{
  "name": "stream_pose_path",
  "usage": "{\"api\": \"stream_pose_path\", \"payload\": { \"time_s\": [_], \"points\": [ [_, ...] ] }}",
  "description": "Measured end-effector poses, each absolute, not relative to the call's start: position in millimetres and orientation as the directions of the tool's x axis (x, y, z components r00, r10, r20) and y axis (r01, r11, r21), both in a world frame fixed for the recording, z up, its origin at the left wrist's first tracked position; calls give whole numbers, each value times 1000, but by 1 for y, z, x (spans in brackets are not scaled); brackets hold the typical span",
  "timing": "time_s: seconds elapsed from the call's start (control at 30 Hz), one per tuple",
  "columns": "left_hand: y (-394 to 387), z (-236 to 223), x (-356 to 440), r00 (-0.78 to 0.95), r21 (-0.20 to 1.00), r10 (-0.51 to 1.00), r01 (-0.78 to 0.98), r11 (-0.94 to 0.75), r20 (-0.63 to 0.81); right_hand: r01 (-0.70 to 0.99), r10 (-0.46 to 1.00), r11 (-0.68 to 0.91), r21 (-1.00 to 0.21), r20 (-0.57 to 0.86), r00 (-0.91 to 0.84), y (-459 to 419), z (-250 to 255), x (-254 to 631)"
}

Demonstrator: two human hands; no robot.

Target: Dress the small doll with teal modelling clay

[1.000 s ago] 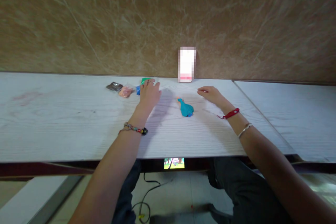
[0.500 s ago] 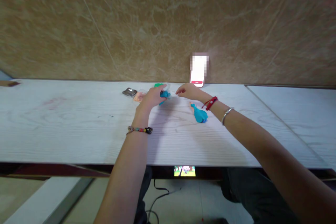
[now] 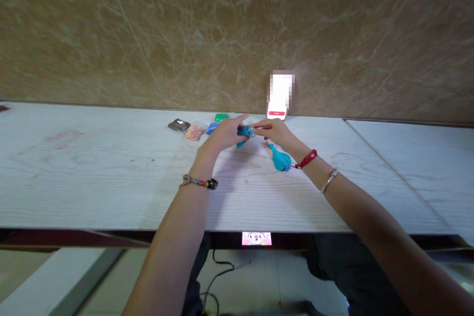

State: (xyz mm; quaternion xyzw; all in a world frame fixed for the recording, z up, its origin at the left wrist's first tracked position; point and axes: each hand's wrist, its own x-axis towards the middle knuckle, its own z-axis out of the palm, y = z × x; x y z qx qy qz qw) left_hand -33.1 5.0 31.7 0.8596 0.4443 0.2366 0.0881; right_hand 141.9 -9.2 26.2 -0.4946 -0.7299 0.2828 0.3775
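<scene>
My left hand (image 3: pixel 224 135) is closed around a small packet of teal-blue modelling clay (image 3: pixel 244 131), held just above the table. The fingertips of my right hand (image 3: pixel 276 131) pinch at the clear wrapper on the packet's right end. Below my right hand lies a flat teal clay shape (image 3: pixel 280 159), broad at its lower end, with a peach bit at its narrow tip and darker blue at the bottom. Left of my left hand are a peach clay packet (image 3: pixel 194 132), a dark packet (image 3: pixel 179 125), a green one (image 3: pixel 221 117) and a partly hidden blue one (image 3: pixel 212 128).
A phone (image 3: pixel 279 98) with a lit screen leans against the marbled wall behind the white wood-grain table (image 3: pixel 111 177). Another lit screen (image 3: pixel 256 238) shows a cartoon below the table's front edge. A cable (image 3: pixel 218 276) lies on the floor.
My left hand has moved right with the teal packet, and my right fingertips now meet its wrapper. The blue packet on the table has come into view. The lower screen's picture has changed.
</scene>
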Motion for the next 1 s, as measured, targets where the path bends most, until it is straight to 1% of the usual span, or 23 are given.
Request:
{"api": "stream_pose_path", "payload": {
  "time_s": [0.1,0.2,0.33,0.4,0.53,0.7,0.87,1.0],
  "points": [
    [1,31,-25,540,311,778,716,-625,322,619,908,420,-663,317,-276,-14,27,148],
    [-4,31,-16,549,254,761,726,-639,344,702,880,469,-535,347,-324,-17,30,154],
    [-8,30,-7,541,252,749,719,-648,381,754,863,472,-457,415,-288,-16,30,161],
    [-10,29,-3,533,273,750,711,-648,392,753,856,473,-458,443,-268,-14,27,164],
    [-11,27,-1,518,309,744,690,-655,422,713,844,488,-502,480,-240,-10,21,165],
    [-10,26,-1,528,315,752,691,-650,394,681,864,474,-558,445,-237,-13,19,160],
    [-13,27,2,490,373,799,710,-598,348,694,866,459,-555,454,-209,-20,20,152],
    [-16,30,4,443,395,824,728,-561,354,704,861,460,-540,466,-205,-19,20,152]
  ]
}}
